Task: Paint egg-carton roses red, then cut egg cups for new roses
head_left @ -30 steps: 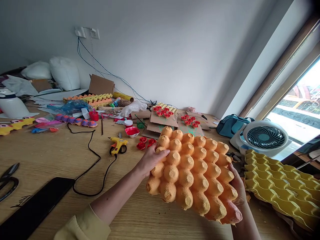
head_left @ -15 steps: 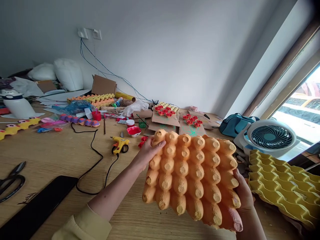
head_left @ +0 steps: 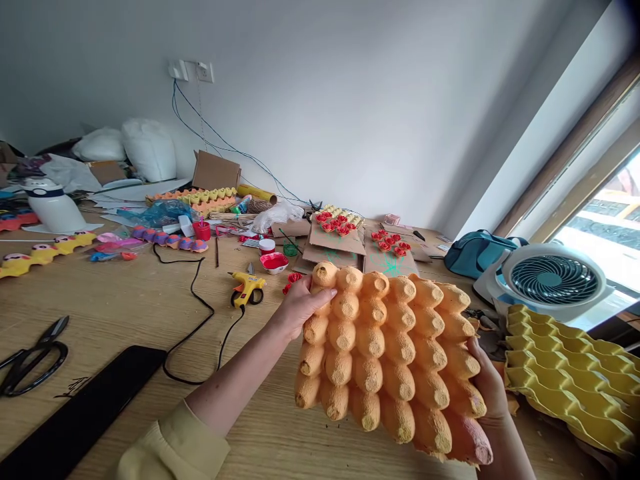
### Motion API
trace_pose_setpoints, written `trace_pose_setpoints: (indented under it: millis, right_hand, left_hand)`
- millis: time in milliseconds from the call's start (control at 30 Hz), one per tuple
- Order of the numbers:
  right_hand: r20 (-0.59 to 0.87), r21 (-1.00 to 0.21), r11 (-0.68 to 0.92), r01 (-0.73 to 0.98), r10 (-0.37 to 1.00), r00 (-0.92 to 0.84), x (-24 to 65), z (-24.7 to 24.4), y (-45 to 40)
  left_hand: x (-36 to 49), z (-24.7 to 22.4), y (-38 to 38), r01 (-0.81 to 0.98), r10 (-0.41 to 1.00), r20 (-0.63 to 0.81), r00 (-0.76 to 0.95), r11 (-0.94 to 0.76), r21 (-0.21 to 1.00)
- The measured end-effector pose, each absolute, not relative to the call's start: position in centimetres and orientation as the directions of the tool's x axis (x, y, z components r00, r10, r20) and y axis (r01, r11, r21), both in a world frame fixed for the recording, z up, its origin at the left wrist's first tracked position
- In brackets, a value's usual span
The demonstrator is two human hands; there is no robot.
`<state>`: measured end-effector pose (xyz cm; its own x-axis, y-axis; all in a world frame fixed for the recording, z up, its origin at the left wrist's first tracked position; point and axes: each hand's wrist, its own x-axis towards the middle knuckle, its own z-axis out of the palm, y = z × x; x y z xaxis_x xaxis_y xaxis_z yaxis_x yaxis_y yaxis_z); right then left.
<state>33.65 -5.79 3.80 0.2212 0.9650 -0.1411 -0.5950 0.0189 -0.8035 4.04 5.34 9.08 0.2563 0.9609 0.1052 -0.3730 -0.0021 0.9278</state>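
Observation:
An orange egg tray (head_left: pixel 373 347) is held up above the table, its bumpy underside facing me and one corner cup tinted pink. My left hand (head_left: pixel 303 305) grips its upper left edge, thumb over a cup and the other fingers hidden behind. On the right edge my right hand (head_left: pixel 487 380) is closed around the side, with its fingers mostly out of sight behind the tray. Just left of my left hand lie red paper flowers (head_left: pixel 291 283) and a yellow glue gun (head_left: pixel 246 289) with a black cord.
Yellow egg trays (head_left: pixel 570 373) lie at the right, below a white fan (head_left: pixel 553 277) and a teal bag (head_left: pixel 473 253). Black scissors (head_left: pixel 37 357) and a long black object (head_left: pixel 85 413) are at the left. Behind stand a red paint dish (head_left: pixel 274 263) and cardboard with red flowers (head_left: pixel 393 243).
The view has shifted slightly left, so everything sits a little further right. Both hands keep their hold on the egg tray, which has barely turned.

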Motion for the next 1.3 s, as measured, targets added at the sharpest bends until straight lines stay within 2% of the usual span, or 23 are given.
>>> trace_pose_setpoints:
  millis: [233, 433, 600, 733, 900, 1133, 1300]
  right_hand:
    - [-0.129, -0.811, 0.035, -0.584, 0.963, 0.236, 34.5, 3.4, -5.5]
    - [-0.125, -0.819, -0.020, -0.573, 0.982, 0.144, 34.9, 3.6, -6.0]
    - [-0.125, -0.798, 0.019, -0.602, 0.972, 0.197, 34.9, 3.4, -6.6]
    - [-0.108, -0.837, -0.026, -0.546, 0.987, 0.118, 34.9, 3.4, -7.0]
    - [-0.131, -0.820, -0.067, -0.568, 0.989, 0.073, 34.7, 3.7, -7.0]
    - [-0.106, -0.795, -0.044, -0.605, 0.992, 0.068, 34.2, 3.9, -6.2]
    - [-0.128, -0.797, -0.105, -0.594, 0.992, -0.004, 34.3, 3.6, -6.0]
  left_hand:
    - [4.1, 9.6, 4.9, -0.433, 0.941, 0.109, 0.320, 0.043, 0.900]
    - [4.3, 9.4, 5.0, -0.496, 0.926, 0.112, 0.360, 0.089, 0.864]
    - [4.0, 9.4, 5.1, -0.464, 0.951, 0.096, 0.293, 0.054, 0.884]
    - [3.7, 9.5, 5.5, -0.460, 0.985, 0.095, 0.145, -0.017, 0.888]
    - [3.9, 9.4, 5.6, -0.493, 0.991, 0.114, 0.071, -0.064, 0.868]
    - [4.3, 10.0, 5.0, -0.526, 0.990, 0.114, 0.082, -0.055, 0.849]
    - [4.3, 10.1, 4.9, -0.547, 0.987, 0.104, 0.126, -0.018, 0.837]
